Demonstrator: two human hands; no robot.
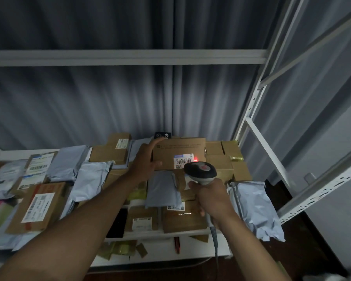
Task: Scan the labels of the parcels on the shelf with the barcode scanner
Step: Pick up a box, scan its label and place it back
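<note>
My left hand (145,159) grips the left end of a brown cardboard parcel (178,151), tilting its labelled face toward me. A white label (183,160) with a barcode sits low on that face, and a red scanner dot glows at its right edge. My right hand (209,196) holds the handle of a grey barcode scanner (200,172), whose head points at the label from just below it. The scanner's cable (215,240) hangs down from my right hand.
Many parcels cover the white shelf (160,258): grey poly mailers (91,179), a labelled box (38,205) at left, flat boxes (182,220) in front, a crumpled mailer (255,207) at right. The white metal rack upright (249,118) stands at the right, a corrugated wall behind.
</note>
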